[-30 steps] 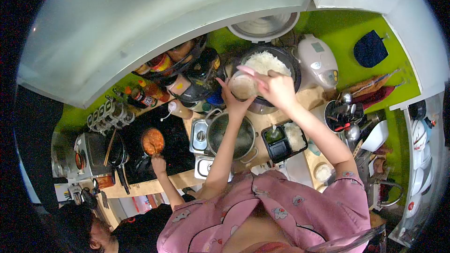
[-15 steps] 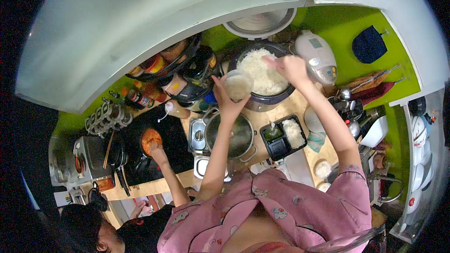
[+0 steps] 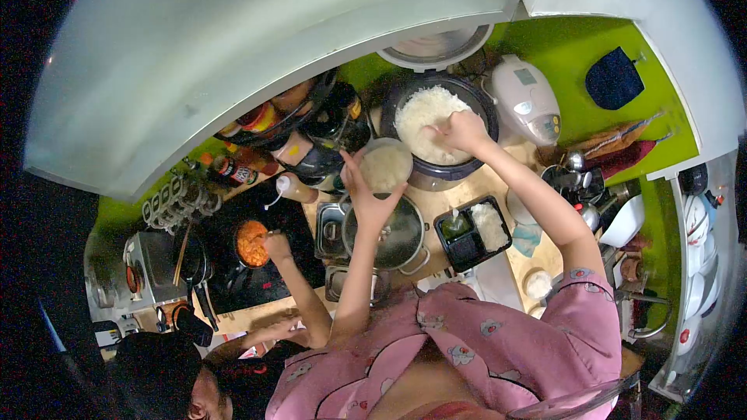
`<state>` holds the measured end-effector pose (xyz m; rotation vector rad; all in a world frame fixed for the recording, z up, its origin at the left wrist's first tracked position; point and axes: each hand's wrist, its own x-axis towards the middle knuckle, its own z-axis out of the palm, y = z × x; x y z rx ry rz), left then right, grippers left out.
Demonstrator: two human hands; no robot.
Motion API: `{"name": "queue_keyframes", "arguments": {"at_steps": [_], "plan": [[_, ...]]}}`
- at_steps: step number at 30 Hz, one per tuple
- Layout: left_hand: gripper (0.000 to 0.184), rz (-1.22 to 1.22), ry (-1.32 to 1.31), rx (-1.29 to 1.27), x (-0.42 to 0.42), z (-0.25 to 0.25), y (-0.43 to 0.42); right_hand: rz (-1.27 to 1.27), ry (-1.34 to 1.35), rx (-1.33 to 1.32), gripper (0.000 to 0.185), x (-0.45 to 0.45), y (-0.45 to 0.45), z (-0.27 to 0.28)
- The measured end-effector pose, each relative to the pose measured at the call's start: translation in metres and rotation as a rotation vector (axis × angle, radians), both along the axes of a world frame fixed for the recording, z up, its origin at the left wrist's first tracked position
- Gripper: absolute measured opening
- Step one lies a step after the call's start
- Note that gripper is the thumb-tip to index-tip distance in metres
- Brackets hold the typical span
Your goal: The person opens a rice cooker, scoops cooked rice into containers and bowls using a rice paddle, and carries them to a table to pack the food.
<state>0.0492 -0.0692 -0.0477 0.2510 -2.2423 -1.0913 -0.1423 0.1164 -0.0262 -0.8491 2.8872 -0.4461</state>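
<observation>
My left hand (image 3: pixel 372 201) holds a clear round plastic container (image 3: pixel 386 168) with white rice in it, tilted beside the rice cooker. My right hand (image 3: pixel 468 134) grips a pinkish rice paddle (image 3: pixel 440 137), mostly hidden by the fingers, its end down in the cooked rice (image 3: pixel 428 111). That rice fills much of the open, dark-rimmed rice cooker (image 3: pixel 445 174). Below my left hand stands a large steel pot (image 3: pixel 405 245). To its right lies a black compartment tray (image 3: pixel 464 261) with white rice in one section and a small green packet in another.
At the left, a co-worker's hand (image 3: pixel 278 246) is over a pan of orange-red food (image 3: pixel 252 243) on the black cooktop (image 3: pixel 264 294). A squeeze bottle (image 3: pixel 296 188) stands near the pot. A second, pale rice cooker (image 3: pixel 526 101) is at the right, with utensils below it.
The clear container has moved slightly left and down with my left hand. My right hand has gone lower and left with the paddle, into the rice. The co-worker's hand has shifted right.
</observation>
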Motion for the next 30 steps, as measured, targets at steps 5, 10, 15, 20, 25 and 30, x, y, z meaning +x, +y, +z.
{"name": "queue_keyframes", "arguments": {"at_steps": [5,10,15,20,25,30], "plan": [[0.126,-0.031,0.025,0.035,0.011,0.006,-0.002,-0.142,-0.282,-0.249,0.029,-0.009,-0.005,-0.022],[0.125,-0.03,-0.008,-0.062,0.009,0.013,-0.005,-0.329,-0.745,-0.464,0.021,-0.032,0.005,0.004],[0.127,-0.049,-0.117,-0.043,-0.019,0.019,0.006,-0.329,-0.574,-0.633,0.025,-0.01,0.036,0.05],[0.134,-0.144,-0.07,0.1,-0.064,0.0,0.023,-0.181,-0.075,-0.68,0.03,0.032,0.055,0.063],[0.136,-0.17,-0.048,0.204,-0.076,-0.023,0.034,0.113,0.375,-0.397,0.028,0.07,0.039,0.06],[0.142,-0.182,-0.067,0.202,-0.063,-0.023,0.027,0.344,0.483,-0.168,0.035,0.084,0.043,0.061]]}}
